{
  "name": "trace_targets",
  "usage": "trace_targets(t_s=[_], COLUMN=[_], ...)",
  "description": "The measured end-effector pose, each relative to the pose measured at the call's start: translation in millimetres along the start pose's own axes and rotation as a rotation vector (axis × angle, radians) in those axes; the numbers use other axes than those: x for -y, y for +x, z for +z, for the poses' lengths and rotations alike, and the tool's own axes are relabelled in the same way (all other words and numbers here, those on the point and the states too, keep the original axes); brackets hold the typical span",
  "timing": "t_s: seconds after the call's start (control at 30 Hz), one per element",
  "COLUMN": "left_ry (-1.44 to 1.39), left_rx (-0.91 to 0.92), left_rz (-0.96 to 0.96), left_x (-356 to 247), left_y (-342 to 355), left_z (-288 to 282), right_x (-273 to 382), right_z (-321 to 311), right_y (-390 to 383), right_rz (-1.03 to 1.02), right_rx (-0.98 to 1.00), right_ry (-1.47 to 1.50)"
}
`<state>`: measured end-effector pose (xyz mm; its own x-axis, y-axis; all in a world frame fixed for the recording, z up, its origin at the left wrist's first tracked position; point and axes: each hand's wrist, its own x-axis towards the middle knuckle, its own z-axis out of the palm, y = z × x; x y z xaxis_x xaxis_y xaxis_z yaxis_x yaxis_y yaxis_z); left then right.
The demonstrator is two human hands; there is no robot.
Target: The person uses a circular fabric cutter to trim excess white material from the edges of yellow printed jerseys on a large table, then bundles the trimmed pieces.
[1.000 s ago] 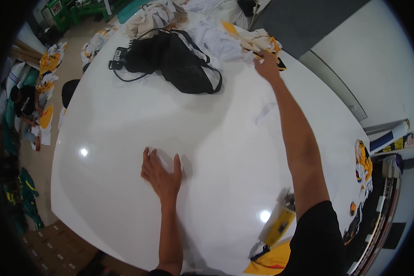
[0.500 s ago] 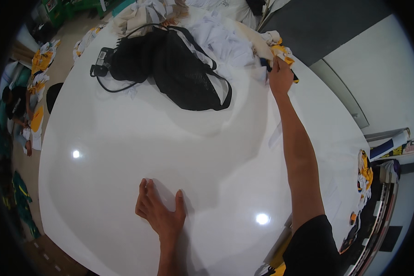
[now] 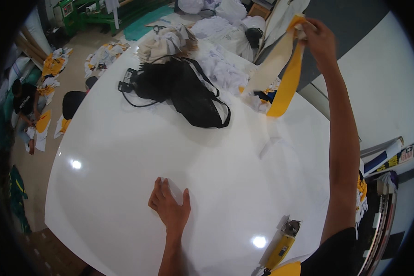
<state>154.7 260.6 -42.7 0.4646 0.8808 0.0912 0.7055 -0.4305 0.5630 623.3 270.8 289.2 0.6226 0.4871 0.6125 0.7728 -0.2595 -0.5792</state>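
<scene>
At the far right, my right hand (image 3: 318,40) is raised with its fingers pinched on a yellow and cream fabric strip (image 3: 290,87). Both ends of the strip hang down over the table, beside a small heap of white, navy and yellow scraps (image 3: 264,96). My left hand (image 3: 170,207) lies on the white table (image 3: 193,165), fingers apart and holding nothing. Close to my right arm, a yellow hand-held power tool (image 3: 280,250) with a metal head rests near the front edge. A piece of yellow cloth (image 3: 287,269) shows below it.
A black mesh bag (image 3: 193,96) with a cord lies at the back of the table. Behind it are cream cloth (image 3: 168,43) and white cloth scraps (image 3: 223,66). Left on the floor, a person (image 3: 27,103) sits among cloth piles. A green machine (image 3: 94,18) stands farther back.
My right hand has risen from the scraps at the table's far right, lifting the fabric strip. My left hand stays spread on the table. The view has shifted, revealing more of the yellow tool.
</scene>
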Motion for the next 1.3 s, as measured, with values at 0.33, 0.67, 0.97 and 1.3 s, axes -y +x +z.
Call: trace_targets(t_s=[0.33,0.67,0.97,1.3], left_ry=[-0.013,0.014,0.034,0.118], left_rx=[-0.037,-0.023,0.004,0.038], left_rz=[0.026,-0.032,0.013,-0.001], left_x=[10,11,6,10], left_y=[-2,-1,0,-1], left_z=[1,-1,7,14], right_x=[13,-85,-307,-284], right_z=[94,168,132,198], right_y=[137,60,-131,-132], right_rz=[-0.317,0.306,0.402,0.382], right_rx=[-0.584,0.651,0.605,0.093], right_ry=[-0.266,-0.021,-0.701,-0.782])
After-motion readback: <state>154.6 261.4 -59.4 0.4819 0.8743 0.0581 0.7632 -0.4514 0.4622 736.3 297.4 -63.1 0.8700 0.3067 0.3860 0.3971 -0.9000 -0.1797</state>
